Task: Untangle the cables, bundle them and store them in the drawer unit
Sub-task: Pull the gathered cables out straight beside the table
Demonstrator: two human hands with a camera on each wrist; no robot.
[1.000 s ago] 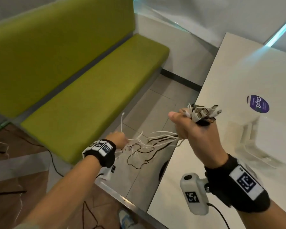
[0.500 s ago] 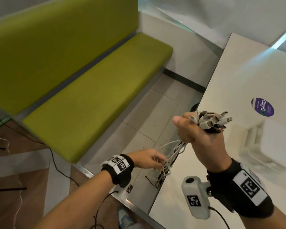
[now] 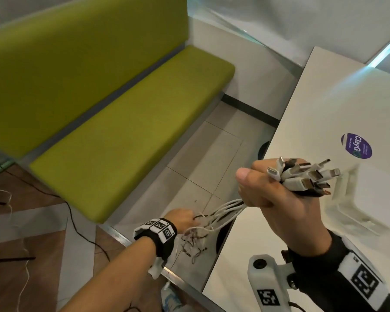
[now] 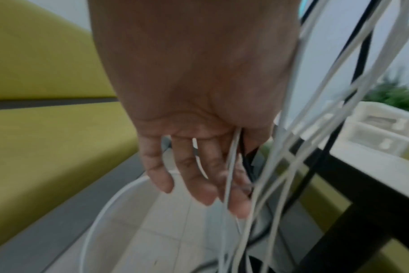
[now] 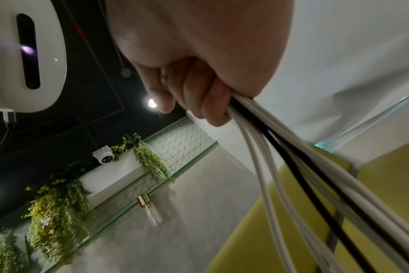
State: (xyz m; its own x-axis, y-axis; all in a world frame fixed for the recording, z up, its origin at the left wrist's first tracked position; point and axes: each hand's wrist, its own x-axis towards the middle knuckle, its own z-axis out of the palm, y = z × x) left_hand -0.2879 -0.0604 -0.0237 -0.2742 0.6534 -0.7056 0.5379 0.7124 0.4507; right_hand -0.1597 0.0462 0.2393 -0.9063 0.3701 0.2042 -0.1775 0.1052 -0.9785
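My right hand is raised over the table's edge and grips a bundle of white and black cables just below their connectors, which fan out above my fist. In the right wrist view the fingers curl tightly round the strands. The cables hang down to the left off the table. My left hand is lower, among them; its fingers are spread and fairly straight, with strands running between and beside them. The white drawer unit stands on the table to the right of my right hand.
A white table with a purple sticker fills the right side. A green upholstered bench runs along the left, with tiled floor between it and the table. A thin black cord lies on the floor.
My left hand came in from the left to the hanging cables and now sits lower among them. The loose strands have drawn closer together. My right hand keeps its grip.
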